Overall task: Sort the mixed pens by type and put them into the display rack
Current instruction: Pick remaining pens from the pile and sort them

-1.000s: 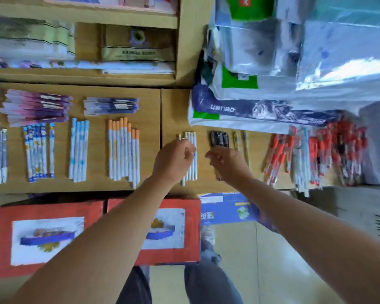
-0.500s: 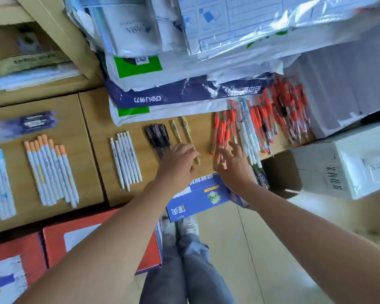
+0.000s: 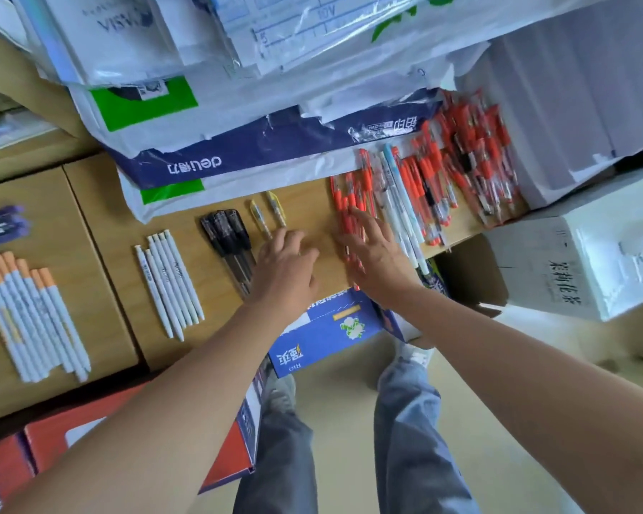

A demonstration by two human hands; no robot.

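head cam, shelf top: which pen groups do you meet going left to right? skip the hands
orange-capped white pens → plain white pens → black pens → two yellow pens → red pens

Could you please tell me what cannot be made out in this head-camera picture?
Head view:
1. Left hand: its own back hides the fingers, so whether they hold one of the yellow pens is unknown.
2. Right hand: motion blur makes it unclear which of the red pens its straight fingers touch.
3. Orange-capped pens: the left edge cuts the group off.
4. White pens: print too small to read.
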